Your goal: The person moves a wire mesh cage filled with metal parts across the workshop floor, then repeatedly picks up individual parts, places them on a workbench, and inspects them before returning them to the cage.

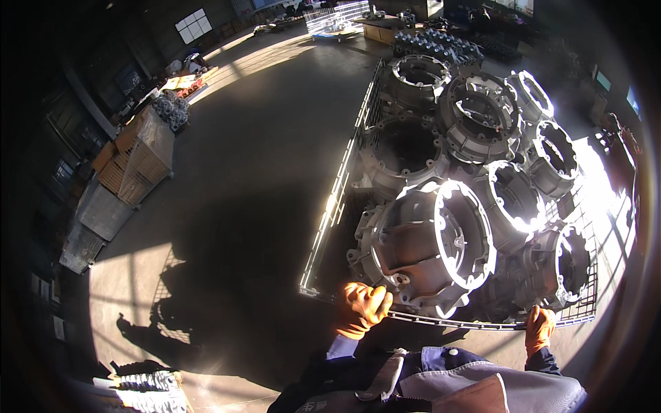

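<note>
My left hand (365, 308), in an orange work glove, is closed around the near top rim of a wire mesh cage (451, 323), close to its left corner. My right hand (540, 327), gloved alike, grips the same rim farther to the right. Large grey ring-shaped metal castings (410, 255) with bolt holes around their flanges fill the cage, heaped on one another. The nearest casting lies tilted on its side between my hands, its round opening facing right. Behind it another casting (403, 155) sits with its opening upward.
Wooden crates (141, 158) stand along the left side, with grey boxes (107, 217) nearer. Small metal parts (151, 396) lie at the lower left. At the back are a wheeled wire cart (337, 20) and rows of metal parts (437, 48). Sunlight glares on the right.
</note>
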`<state>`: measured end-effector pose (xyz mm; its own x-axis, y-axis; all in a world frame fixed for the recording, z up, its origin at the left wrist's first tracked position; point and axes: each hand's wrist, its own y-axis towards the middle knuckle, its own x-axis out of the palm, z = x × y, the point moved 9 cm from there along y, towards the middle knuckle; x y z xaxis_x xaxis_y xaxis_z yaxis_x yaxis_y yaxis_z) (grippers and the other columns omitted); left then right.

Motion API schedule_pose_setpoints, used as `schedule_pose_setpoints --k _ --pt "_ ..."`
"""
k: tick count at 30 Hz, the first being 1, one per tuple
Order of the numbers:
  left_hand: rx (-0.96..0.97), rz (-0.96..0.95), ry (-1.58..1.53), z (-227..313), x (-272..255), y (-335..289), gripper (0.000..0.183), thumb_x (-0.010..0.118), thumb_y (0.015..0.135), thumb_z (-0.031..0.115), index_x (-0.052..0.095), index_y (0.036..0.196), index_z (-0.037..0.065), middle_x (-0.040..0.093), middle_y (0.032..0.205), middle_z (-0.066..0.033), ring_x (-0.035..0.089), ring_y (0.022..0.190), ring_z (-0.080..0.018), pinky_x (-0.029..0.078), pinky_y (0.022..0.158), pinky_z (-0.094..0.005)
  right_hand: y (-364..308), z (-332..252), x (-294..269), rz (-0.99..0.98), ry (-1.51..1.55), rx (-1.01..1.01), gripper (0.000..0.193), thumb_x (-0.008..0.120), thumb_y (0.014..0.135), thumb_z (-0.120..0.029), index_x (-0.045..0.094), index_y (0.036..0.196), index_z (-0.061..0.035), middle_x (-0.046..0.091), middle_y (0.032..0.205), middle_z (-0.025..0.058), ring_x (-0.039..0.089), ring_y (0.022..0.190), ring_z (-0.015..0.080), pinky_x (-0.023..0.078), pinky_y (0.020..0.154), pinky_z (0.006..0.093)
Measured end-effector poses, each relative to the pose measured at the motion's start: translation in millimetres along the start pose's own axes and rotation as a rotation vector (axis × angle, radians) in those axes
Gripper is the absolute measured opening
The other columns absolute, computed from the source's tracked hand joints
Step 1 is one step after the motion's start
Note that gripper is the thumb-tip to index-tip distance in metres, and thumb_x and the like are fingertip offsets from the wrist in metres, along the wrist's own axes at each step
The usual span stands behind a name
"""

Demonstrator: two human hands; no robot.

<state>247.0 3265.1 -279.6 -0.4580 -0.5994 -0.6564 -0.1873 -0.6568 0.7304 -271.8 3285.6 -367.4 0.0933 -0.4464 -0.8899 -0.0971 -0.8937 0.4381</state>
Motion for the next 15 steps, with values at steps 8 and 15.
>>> schedule_pose_setpoints --k 8,15 --pt "-0.09 -0.039 -0.031 -9 27 11 0.022 0.064 0.083 0.024 0.056 0.068 0.011 0.055 0.06 -0.0067 0.059 0.06 -0.0272 0.049 0.07 -0.0416 21 -3 2 0.029 0.037 -0.009 0.036 0.048 0.1 -0.021 0.054 0.067 -0.011 0.054 0.062 0.0072 0.056 0.067 0.0311 0.042 0.07 0.0446" --pt "-0.027 -0.106 0.097 3 48 15 0.017 0.06 0.079 0.023 0.054 0.069 0.01 0.054 0.065 -0.0091 0.06 0.067 -0.0268 0.048 0.071 -0.0428 37 -2 5 -0.011 0.035 0.064 0.04 0.04 0.1 -0.031 0.055 0.067 -0.0133 0.057 0.065 0.0053 0.057 0.068 0.0302 0.042 0.071 0.0433"
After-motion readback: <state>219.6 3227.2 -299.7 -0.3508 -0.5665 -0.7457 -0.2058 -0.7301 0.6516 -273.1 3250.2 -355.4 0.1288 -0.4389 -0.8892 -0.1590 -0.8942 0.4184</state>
